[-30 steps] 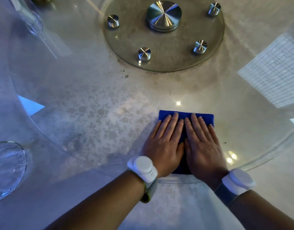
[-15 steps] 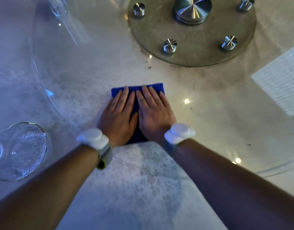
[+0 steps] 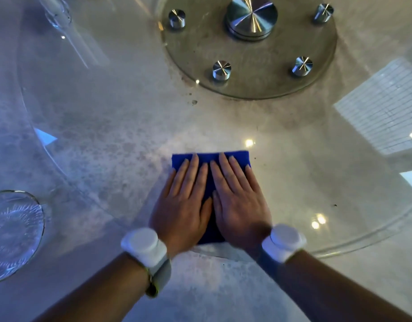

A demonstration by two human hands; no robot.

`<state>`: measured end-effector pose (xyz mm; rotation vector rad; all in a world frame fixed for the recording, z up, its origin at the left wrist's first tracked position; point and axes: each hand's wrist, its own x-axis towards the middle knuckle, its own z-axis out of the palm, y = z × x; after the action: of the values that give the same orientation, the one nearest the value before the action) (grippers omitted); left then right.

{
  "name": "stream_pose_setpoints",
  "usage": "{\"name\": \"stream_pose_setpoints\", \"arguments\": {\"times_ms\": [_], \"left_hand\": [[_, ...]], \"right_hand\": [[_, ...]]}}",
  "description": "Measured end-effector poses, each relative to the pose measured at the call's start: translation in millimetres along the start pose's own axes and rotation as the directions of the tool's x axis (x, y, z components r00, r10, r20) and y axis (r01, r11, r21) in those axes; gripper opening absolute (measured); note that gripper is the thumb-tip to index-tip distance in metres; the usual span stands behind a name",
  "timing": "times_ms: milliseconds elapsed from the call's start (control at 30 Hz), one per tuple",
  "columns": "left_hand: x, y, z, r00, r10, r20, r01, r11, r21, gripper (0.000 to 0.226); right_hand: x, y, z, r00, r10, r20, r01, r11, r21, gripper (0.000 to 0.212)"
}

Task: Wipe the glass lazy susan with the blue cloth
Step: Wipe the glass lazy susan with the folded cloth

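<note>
The glass lazy susan [image 3: 312,173] is a large clear disc over a pale marbled table, with its rim curving along the near side. A folded blue cloth [image 3: 210,157] lies flat on the glass just inside the near rim. My left hand [image 3: 182,205] and my right hand [image 3: 241,203] press side by side on the cloth, palms down and fingers straight. They cover most of it, leaving only its far edge and a strip between the thumbs in sight. Both wrists wear white bands.
Under the glass at the far middle sits a round base plate [image 3: 246,73] with a steel hub [image 3: 251,18] and several steel studs. A cut-glass dish [image 3: 14,233] stands on the table at the left. A stemmed glass [image 3: 58,15] stands far left.
Both hands slid the cloth left and further in across the glass, then came back right toward the near rim. They stayed flat on the cloth throughout.
</note>
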<state>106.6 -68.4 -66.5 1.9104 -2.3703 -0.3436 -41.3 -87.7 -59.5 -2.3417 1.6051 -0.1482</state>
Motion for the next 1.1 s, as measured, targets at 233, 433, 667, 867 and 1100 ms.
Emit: {"name": "stream_pose_setpoints", "arguments": {"times_ms": [233, 433, 667, 867, 1100], "left_hand": [[-39.4, 32.8, 9.7, 0.991, 0.086, 0.101, -0.078, 0.993, -0.083, 0.059], [56.4, 27.6, 6.7, 0.992, 0.125, -0.018, -0.126, 0.99, -0.059, 0.057], [196.9, 5.9, -4.9, 0.991, 0.134, -0.01, -0.134, 0.991, 0.029, 0.068], [244.6, 2.4, -11.0, 0.992, 0.122, 0.014, -0.122, 0.992, 0.021, 0.062], [195.8, 19.3, -4.7, 0.986, 0.165, -0.004, -0.165, 0.986, 0.005, 0.067]], "right_hand": [[-68.0, 6.3, 3.4, 0.995, 0.084, -0.045, -0.08, 0.993, 0.081, 0.056], [9.3, 45.6, -7.3, 0.978, 0.127, -0.168, -0.121, 0.992, 0.044, 0.057], [136.7, 98.9, -26.8, 0.959, 0.144, -0.245, -0.15, 0.989, -0.005, 0.06], [178.2, 120.1, -34.2, 0.964, 0.165, -0.207, -0.174, 0.985, -0.022, 0.057], [124.2, 110.7, -31.2, 0.968, 0.152, -0.199, -0.155, 0.988, 0.0, 0.056]]}}
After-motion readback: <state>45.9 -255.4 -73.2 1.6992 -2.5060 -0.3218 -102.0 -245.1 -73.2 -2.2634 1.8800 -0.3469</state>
